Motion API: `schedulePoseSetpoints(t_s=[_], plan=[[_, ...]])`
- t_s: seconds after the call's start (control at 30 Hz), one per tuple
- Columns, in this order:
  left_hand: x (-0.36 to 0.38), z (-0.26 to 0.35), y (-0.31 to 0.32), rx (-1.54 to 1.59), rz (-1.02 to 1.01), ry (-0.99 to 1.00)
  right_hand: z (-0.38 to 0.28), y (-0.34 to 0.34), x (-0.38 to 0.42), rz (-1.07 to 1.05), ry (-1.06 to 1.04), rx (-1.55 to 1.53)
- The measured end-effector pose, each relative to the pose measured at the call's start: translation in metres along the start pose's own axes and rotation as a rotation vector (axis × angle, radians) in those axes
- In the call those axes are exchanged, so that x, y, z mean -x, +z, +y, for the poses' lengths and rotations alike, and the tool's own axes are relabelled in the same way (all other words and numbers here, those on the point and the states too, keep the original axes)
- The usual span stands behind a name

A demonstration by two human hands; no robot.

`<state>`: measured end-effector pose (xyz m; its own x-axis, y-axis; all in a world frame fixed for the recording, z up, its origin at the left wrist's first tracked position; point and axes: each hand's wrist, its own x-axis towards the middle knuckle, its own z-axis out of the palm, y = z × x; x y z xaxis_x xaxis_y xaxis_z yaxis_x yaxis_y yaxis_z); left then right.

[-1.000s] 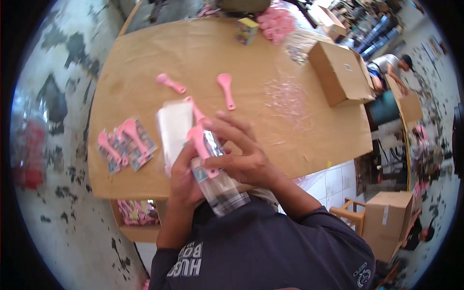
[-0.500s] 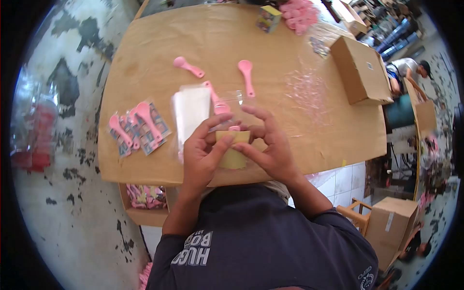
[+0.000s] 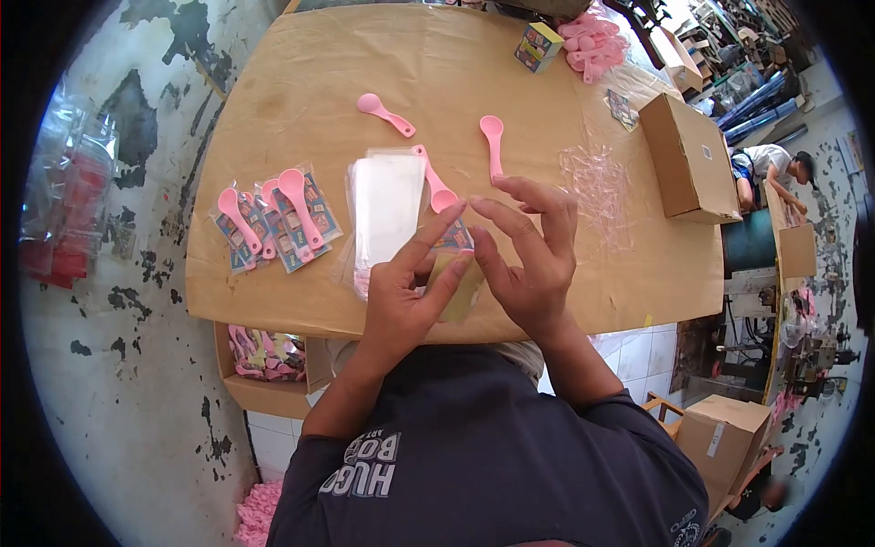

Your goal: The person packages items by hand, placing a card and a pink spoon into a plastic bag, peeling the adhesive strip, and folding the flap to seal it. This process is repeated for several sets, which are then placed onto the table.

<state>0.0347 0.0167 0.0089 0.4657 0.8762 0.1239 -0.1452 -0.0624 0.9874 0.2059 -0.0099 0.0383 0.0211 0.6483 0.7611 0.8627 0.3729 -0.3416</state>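
My left hand (image 3: 406, 296) has its thumb and index finger at a small blue printed card (image 3: 453, 239), its thumb tip at the lower edge. The card's sides are partly covered by my fingers. To its right, my right hand (image 3: 533, 260) has thumb and fingers spread, the tips close to the card's right edge. A pale yellow piece (image 3: 463, 294) shows below both hands. Just beyond them a pink measuring spoon (image 3: 436, 182) rests beside a stack of clear plastic bags (image 3: 387, 205). Another pink spoon (image 3: 492, 141) lies beyond my right hand.
Bagged cards with pink spoons (image 3: 301, 214) lie at the left. One more spoon (image 3: 385, 114) is farther back. A card stack (image 3: 538, 47), a pink spoon pile (image 3: 592, 46) and a cardboard box (image 3: 688, 159) stand at the far right. Clear plastic scraps (image 3: 597, 191) lie right.
My right hand has spread its fingers and moved away from the left. The pale yellow card face between the thumbs has given way to the blue printed face. The view has shifted slightly.
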Motion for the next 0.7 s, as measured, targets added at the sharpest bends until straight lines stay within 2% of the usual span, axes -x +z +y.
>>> schedulePoseSetpoints(t_s=[0.17,0.23,0.33,0.43,0.63,0.67,0.7], plan=[[0.002,-0.006,-0.001,-0.116,-0.014,0.039,-0.002,0.003,-0.002,0.039,-0.027,0.017],[0.0,-0.009,0.003,-0.141,0.012,0.161,0.0,0.002,-0.003,0.058,-0.044,0.025],[0.002,0.007,0.0,-0.268,-0.054,0.045,0.006,0.001,-0.002,0.046,-0.044,-0.027],[0.003,0.012,0.0,-0.361,-0.11,0.032,0.012,0.001,-0.001,0.058,0.003,-0.131],[0.001,0.003,0.004,-0.226,-0.133,0.034,0.038,-0.019,-0.001,0.128,0.22,-0.174],[0.001,0.001,0.004,-0.227,-0.136,0.034,0.043,-0.021,-0.002,0.274,0.373,-0.434],[0.002,0.001,0.005,-0.069,-0.096,-0.036,0.047,-0.024,-0.002,0.421,0.522,-0.695]])
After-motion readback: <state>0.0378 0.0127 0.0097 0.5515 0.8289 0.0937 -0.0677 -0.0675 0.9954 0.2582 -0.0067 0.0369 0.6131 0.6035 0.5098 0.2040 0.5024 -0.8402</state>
